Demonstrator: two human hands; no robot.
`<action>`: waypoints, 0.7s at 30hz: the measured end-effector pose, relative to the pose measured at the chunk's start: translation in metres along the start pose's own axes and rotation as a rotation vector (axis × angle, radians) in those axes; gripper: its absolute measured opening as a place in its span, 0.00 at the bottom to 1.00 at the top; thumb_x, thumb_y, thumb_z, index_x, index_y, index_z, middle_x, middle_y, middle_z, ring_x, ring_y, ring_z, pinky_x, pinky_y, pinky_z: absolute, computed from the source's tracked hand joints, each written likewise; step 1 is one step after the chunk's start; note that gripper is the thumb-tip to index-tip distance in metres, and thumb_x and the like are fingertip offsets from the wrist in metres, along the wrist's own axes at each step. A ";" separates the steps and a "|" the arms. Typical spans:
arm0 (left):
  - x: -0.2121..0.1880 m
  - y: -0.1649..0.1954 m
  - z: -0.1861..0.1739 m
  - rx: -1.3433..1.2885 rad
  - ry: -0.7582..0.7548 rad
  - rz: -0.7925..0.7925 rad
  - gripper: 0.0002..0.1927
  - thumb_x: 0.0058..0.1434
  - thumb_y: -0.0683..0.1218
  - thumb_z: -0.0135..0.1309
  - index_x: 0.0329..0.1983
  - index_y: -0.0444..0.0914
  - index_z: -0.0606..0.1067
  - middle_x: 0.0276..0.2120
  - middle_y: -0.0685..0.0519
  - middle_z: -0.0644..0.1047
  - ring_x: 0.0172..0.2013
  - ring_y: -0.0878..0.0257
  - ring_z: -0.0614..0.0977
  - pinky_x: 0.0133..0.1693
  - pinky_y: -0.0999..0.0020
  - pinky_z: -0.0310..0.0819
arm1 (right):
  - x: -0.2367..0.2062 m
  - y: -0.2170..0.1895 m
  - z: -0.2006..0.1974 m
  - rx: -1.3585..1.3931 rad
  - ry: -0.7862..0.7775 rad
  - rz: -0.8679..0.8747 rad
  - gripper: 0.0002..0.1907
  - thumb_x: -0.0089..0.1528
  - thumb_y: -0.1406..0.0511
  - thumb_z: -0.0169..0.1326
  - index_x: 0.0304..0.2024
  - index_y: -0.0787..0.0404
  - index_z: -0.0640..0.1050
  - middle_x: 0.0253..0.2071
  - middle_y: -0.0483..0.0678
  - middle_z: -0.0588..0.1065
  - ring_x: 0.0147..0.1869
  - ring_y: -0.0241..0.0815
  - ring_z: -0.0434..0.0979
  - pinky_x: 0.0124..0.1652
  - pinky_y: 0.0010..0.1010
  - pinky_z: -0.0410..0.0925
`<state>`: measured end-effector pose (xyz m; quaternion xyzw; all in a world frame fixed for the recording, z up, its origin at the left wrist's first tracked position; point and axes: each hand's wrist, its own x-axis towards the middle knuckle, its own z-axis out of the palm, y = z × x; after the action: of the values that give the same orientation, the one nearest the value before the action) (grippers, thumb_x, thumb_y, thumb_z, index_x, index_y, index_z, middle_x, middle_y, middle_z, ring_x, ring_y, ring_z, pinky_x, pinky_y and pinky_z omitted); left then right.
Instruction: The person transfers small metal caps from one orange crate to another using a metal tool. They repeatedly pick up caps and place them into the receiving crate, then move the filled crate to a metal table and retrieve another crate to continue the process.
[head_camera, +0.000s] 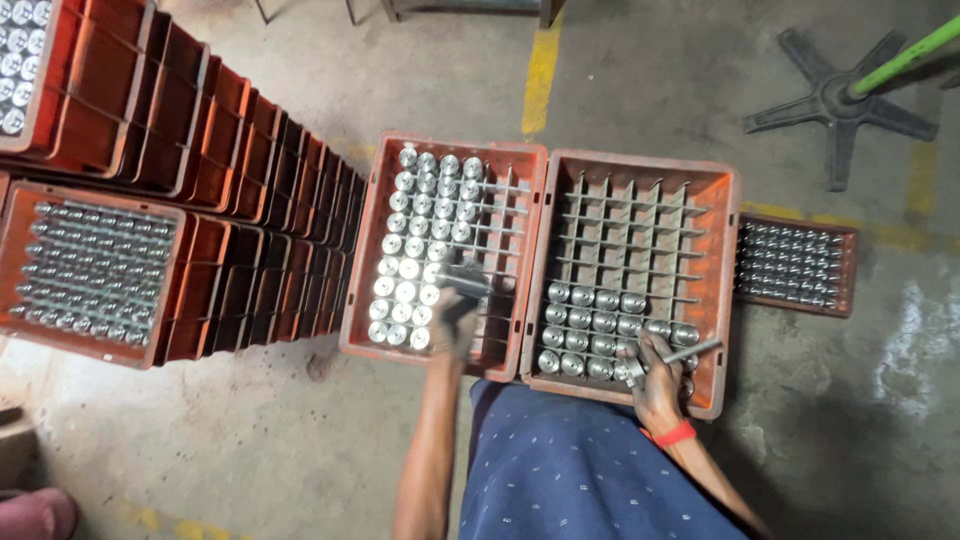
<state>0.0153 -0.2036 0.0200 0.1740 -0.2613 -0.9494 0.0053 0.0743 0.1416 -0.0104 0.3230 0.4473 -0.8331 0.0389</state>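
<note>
Overhead, the largest things are the stacked orange crates (240, 200) at the left, leaned in staggered rows so each stack nests against the next; the nearest of them (90, 270) shows its load of shiny metal cylinders standing on end, and the stack's upper corner is cut off by the picture's edge. Next come the two orange divider crates set side by side on the concrete floor (850, 420), touching along their long rims, which puts both within the person's reach. The left crate (362, 250) is mostly filled with upright cylinders, each in its own cell, so the grid keeps them from knocking together. The right crate (722, 280) is filled only in its near rows, the far cells showing bare dividers. Beyond it lies a flatter tray of cylinders (795, 265), partly hidden behind the crate wall.

The left hand (455, 318) is over the left crate, fingers closed round a metal cylinder (462, 275) held above the cells; motion blur makes the grip hard to read closely. The right hand (655, 375), with an orange wristband (672, 434), rests on the near rows of the right crate, closed on a slim metal pin (692, 351) that juts rightward; whether it also grasps a cylinder beneath I cannot tell.
</note>
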 end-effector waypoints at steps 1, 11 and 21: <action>-0.001 -0.020 0.003 -0.034 0.052 -0.085 0.19 0.61 0.47 0.65 0.49 0.31 0.78 0.41 0.48 0.80 0.39 0.63 0.80 0.47 0.72 0.75 | 0.001 0.000 0.009 0.014 -0.025 0.021 0.11 0.69 0.72 0.47 0.54 0.69 0.74 0.37 0.48 0.73 0.38 0.38 0.76 0.44 0.34 0.76; -0.083 -0.125 0.089 1.536 -0.232 -0.046 0.25 0.49 0.47 0.65 0.51 0.36 0.79 0.36 0.40 0.83 0.39 0.44 0.85 0.42 0.52 0.78 | -0.012 -0.038 0.079 0.005 -0.214 -0.070 0.06 0.70 0.70 0.51 0.48 0.66 0.74 0.32 0.43 0.71 0.34 0.35 0.74 0.40 0.30 0.74; -0.086 -0.148 0.115 1.529 -0.435 -0.337 0.25 0.49 0.52 0.66 0.46 0.33 0.79 0.34 0.37 0.83 0.39 0.45 0.86 0.44 0.53 0.79 | -0.013 -0.044 0.034 -0.220 -0.363 -0.073 0.08 0.70 0.68 0.50 0.48 0.67 0.76 0.29 0.45 0.72 0.34 0.35 0.74 0.37 0.27 0.70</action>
<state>0.0696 -0.0105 0.0667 -0.0217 -0.8032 -0.5091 -0.3087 0.0515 0.1382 0.0418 0.1448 0.5325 -0.8247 0.1236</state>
